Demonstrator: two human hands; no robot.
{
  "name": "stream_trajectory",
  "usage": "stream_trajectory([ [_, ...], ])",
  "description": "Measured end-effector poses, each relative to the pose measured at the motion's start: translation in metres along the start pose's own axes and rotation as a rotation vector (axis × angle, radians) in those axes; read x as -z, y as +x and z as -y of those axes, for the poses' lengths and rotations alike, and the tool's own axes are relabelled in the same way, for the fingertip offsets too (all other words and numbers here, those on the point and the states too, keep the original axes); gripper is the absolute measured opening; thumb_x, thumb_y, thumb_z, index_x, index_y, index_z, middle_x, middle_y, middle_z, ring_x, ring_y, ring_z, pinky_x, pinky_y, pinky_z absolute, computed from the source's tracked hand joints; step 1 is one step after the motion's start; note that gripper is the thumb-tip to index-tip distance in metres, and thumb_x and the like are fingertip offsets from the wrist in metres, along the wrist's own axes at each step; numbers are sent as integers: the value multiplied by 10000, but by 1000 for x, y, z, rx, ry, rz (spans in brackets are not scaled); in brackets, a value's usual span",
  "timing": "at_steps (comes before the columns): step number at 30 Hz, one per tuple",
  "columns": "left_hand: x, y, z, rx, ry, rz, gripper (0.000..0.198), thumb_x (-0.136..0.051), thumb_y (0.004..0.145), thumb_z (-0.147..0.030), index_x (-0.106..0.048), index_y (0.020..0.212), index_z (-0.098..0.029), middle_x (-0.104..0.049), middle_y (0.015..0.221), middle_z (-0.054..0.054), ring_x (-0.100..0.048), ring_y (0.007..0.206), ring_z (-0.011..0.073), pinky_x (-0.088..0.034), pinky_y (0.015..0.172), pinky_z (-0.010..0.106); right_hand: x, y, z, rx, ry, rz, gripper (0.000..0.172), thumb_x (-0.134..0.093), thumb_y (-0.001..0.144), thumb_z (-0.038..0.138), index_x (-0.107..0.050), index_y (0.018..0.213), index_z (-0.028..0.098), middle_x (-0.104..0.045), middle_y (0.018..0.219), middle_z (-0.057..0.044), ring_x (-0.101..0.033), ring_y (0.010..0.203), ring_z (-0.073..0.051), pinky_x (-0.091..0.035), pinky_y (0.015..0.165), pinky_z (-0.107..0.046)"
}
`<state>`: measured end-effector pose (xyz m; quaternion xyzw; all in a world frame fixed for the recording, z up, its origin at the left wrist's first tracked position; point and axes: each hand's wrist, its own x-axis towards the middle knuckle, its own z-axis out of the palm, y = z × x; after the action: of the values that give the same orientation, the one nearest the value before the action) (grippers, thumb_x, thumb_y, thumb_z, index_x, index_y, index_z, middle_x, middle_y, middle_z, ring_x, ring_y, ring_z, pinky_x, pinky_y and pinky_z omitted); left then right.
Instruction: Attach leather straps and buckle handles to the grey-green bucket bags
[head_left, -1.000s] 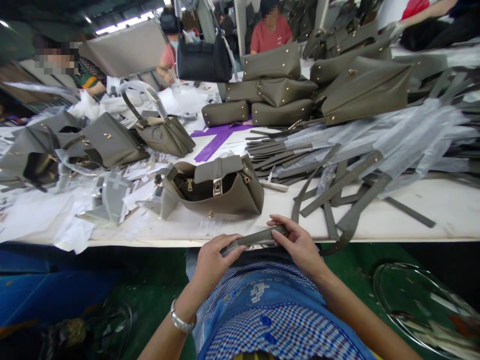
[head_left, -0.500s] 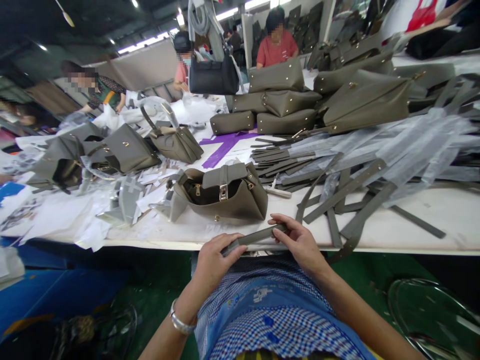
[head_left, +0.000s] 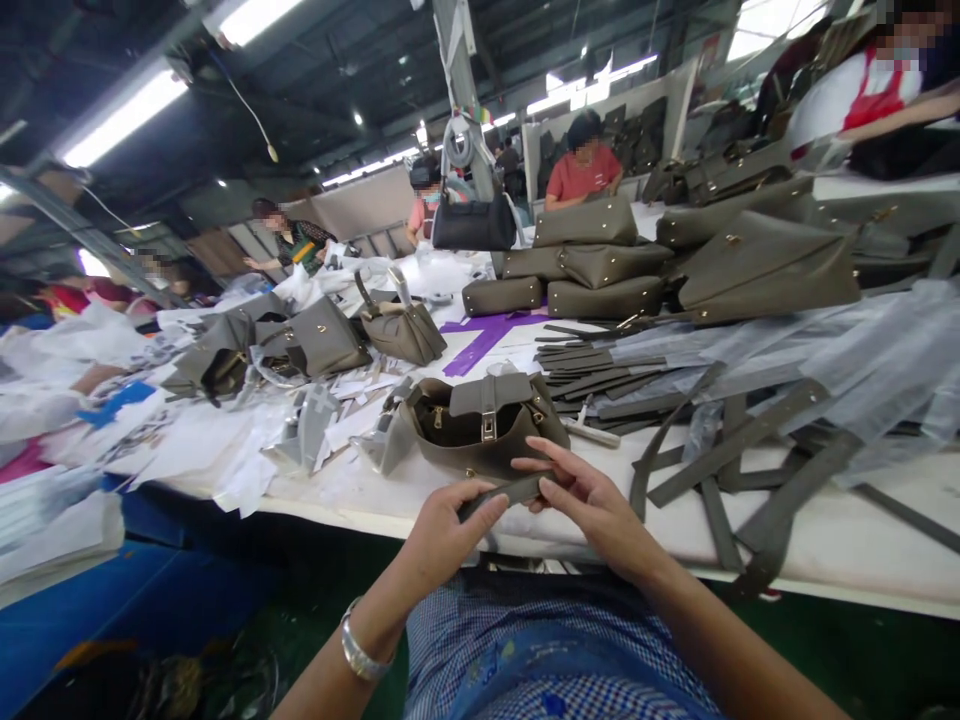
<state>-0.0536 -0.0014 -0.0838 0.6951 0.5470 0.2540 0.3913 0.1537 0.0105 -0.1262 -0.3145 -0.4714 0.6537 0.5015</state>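
Observation:
A short olive-grey strap (head_left: 519,490) is held between my two hands above the table's front edge. My left hand (head_left: 455,525) grips its left end, thumb on top. At its right end, my right hand (head_left: 583,500) pinches it with thumb and fingertips, the upper fingers stretched out. Just behind my hands an open olive handbag (head_left: 450,450) stands on the table, its flap with a gold clasp (head_left: 489,425) folded over the opening. My right fingers overlap the bag's lower right side in the view.
Many loose straps (head_left: 750,460), partly in clear plastic, lie at the right. Stacked olive bags (head_left: 600,270) stand behind. Purple strips (head_left: 480,345), a white-handled tool (head_left: 596,430) and paper scraps (head_left: 330,430) lie on the white table (head_left: 885,560). Several people work beyond.
The view has tilted up and shifted left, so more ceiling and left table show. My hands have moved closer together along the strap, and now overlap the bag's front edge in view.

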Motion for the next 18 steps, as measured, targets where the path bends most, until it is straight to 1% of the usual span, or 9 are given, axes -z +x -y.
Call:
stream_trajectory([
  [2,4,2,-2,21,-39,8,318,-593,902,-454,-716,855,-164,-664,760,11,-579,735,154,-429,673,230,2,2,-2,-44,24,-29,459,-718,825,350,-624,1255,218,-759,972,-59,-688,740,-148,-574,747,-303],
  [4,6,4,-3,52,-86,42,356,-584,903,-463,-666,754,-151,-590,646,-8,-533,642,127,-396,608,215,3,4,-5,-86,15,-77,428,-755,785,392,-676,1137,162,-742,731,-34,-676,651,-149,-570,672,-285],
  [5,5,5,-4,68,-114,70,391,-563,912,-474,-628,704,-148,-554,601,-16,-512,597,116,-380,577,210,2,5,-5,-104,6,-90,421,-763,772,414,-689,1089,146,-723,661,-25,-663,609,-145,-564,636,-274],
  [7,4,9,-6,86,-153,130,456,-511,931,-504,-563,648,-151,-512,553,-25,-474,524,96,-355,529,202,0,5,-4,-114,-21,-83,419,-762,767,440,-699,1047,135,-713,625,-23,-643,558,-135,-550,587,-258],
  [10,3,14,-14,85,-151,171,489,-467,940,-544,-534,650,-156,-489,520,-38,-400,430,70,-303,457,196,-6,6,5,-53,-118,-41,381,-735,796,444,-710,1037,151,-696,603,-7,-630,527,-130,-534,549,-246],
  [12,8,16,-23,66,-124,172,473,-471,938,-545,-546,677,-158,-470,502,-50,-364,409,65,-271,430,194,-7,8,12,19,-212,-1,348,-715,819,437,-717,1050,176,-702,626,-4,-647,543,-142,-538,553,-252],
  [14,21,17,-34,37,-82,166,454,-487,935,-530,-559,688,-157,-454,496,-55,-367,426,69,-271,434,190,-2,14,19,112,-327,13,313,-666,865,431,-717,1082,211,-739,727,-18,-688,613,-162,-561,612,-278],
  [16,41,18,-49,4,-22,133,432,-504,934,-510,-582,701,-154,-444,495,-58,-379,445,73,-282,449,187,8,26,24,254,-495,-71,276,-611,908,406,-713,1104,240,-765,919,-41,-721,796,-195,-571,768,-327],
  [18,64,23,-66,-24,44,70,419,-503,938,-495,-606,721,-152,-479,519,-51,-387,449,72,-292,458,188,19,42,25,406,-701,-219,277,-590,922,368,-697,1142,238,-728,1127,-68,-675,1037,-237,-510,956,-397],
])
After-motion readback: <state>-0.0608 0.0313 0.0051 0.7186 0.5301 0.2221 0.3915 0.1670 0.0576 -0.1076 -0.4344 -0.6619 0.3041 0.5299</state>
